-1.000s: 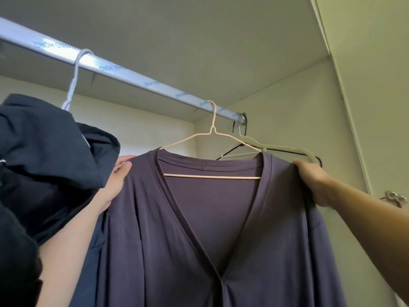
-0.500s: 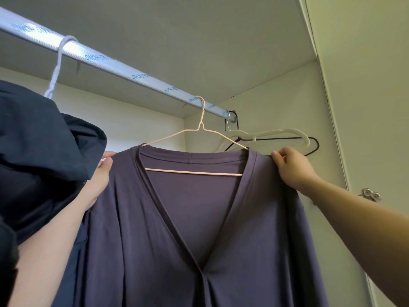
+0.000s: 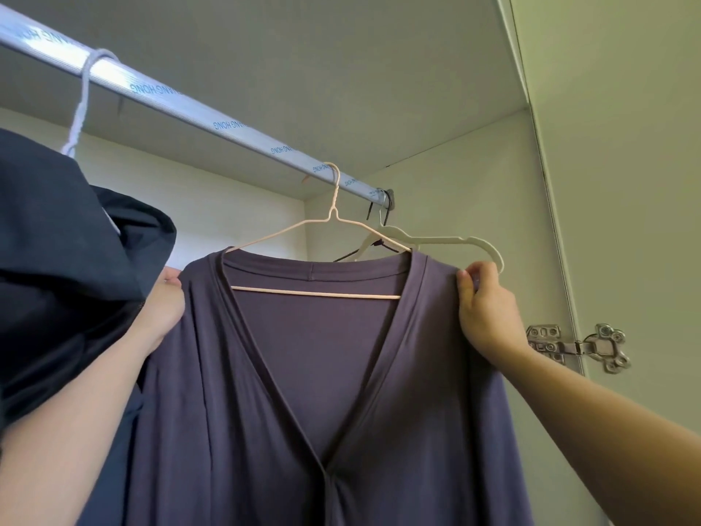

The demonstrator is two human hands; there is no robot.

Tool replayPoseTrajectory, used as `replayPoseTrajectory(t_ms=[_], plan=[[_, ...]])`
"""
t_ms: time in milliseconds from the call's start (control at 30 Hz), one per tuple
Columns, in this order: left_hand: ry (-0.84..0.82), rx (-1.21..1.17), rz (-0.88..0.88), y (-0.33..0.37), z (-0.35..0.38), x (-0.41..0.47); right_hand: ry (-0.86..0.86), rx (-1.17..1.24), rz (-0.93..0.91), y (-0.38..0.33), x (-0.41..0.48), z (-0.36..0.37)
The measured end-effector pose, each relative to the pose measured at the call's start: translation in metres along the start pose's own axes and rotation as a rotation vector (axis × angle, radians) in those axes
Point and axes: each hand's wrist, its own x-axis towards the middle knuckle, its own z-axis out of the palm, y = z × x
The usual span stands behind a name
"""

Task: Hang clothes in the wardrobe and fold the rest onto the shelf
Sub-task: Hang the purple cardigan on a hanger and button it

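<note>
While both forearms reach upward, the left hand (image 3: 163, 313) lies against one shoulder of the purple cardigan (image 3: 303, 373), its fingers hidden behind cloth; clasped or flat, cannot tell. The right hand (image 3: 483, 309) pinches the opposite shoulder, fingers curled. The cardigan hangs between the hands, shoulder line running left to right, both hands equally near, on a wire hanger (image 3: 315, 294) hooked over the rail (image 3: 227, 125) above.
</note>
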Motion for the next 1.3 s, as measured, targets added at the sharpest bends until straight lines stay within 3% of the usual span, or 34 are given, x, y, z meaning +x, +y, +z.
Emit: replayPoseTrajectory(t_ms=[133,267,433,533,667,800,1000,1100,1300], plan=[[-0.029,-0.049,0.139,0.016,0.005,-0.011,-0.109,-0.013,-0.002,0.000,0.007,-0.006],[-0.015,-0.008,0.185,0.030,0.011,-0.013,-0.085,-0.047,0.040,-0.013,0.014,-0.012],[0.004,0.038,0.261,0.040,0.016,-0.016,-0.198,0.031,0.213,-0.029,0.030,-0.019],[-0.004,0.055,0.230,0.040,0.017,-0.014,-0.320,0.152,0.264,-0.035,0.038,-0.027],[-0.010,0.085,0.187,0.044,0.018,-0.016,-0.385,0.039,0.283,-0.063,0.050,-0.035],[-0.020,0.090,0.175,0.047,0.020,-0.019,-0.388,-0.046,0.280,-0.084,0.060,-0.031],[-0.048,0.035,0.161,0.049,0.017,-0.017,-0.330,0.145,0.426,-0.089,0.063,-0.022],[-0.042,0.056,0.148,0.049,0.017,-0.018,-0.267,0.159,0.343,-0.083,0.065,-0.018],[-0.020,0.238,0.165,0.050,0.021,-0.021,-0.133,-0.045,-0.094,-0.074,0.046,-0.015]])
